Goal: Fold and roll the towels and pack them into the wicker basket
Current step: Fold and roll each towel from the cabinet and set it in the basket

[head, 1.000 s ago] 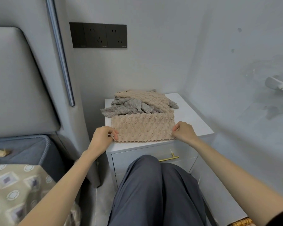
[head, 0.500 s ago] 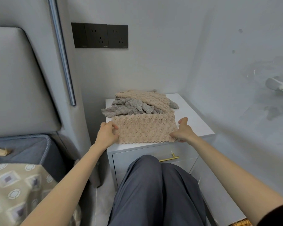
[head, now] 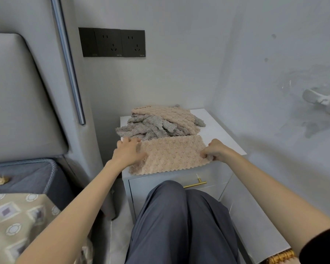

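You have the folded beige towel (head: 171, 155) lying flat along the near edge of the bench (head: 222, 130), with its scalloped hem just overhanging the front. Your two hands sit at its opposite ends.

Your left hand (head: 129, 153) is at the towel's 9 o'clock end. It lies flat with the palm down and the fingers spread and straight, pointing toward 12 o'clock. The heel of the hand presses on the cloth, the fingertips reach the bare bench top just short of the grey towel (head: 151, 126), and it grips nothing.

Your right hand (head: 214, 152) is at the 3 o'clock end. Its fingers are curled under and pinch the towel's right edge near the front corner, where a little fold of cloth bunches up under the knuckles.

Toward 12 o'clock from the folded towel, and touching its far edge, the grey towel lies crumpled in a heap. A second beige towel (head: 170, 115) is draped behind it and partly over it, at the back of the bench.

The wicker basket (head: 280, 257) shows only as a sliver of rim at about 5 o'clock in the view. It is low beside your right forearm and well apart from the towels.

A brass drawer handle (head: 195, 184) sits on the bench front at 6 o'clock from the folded towel, just above your knees.
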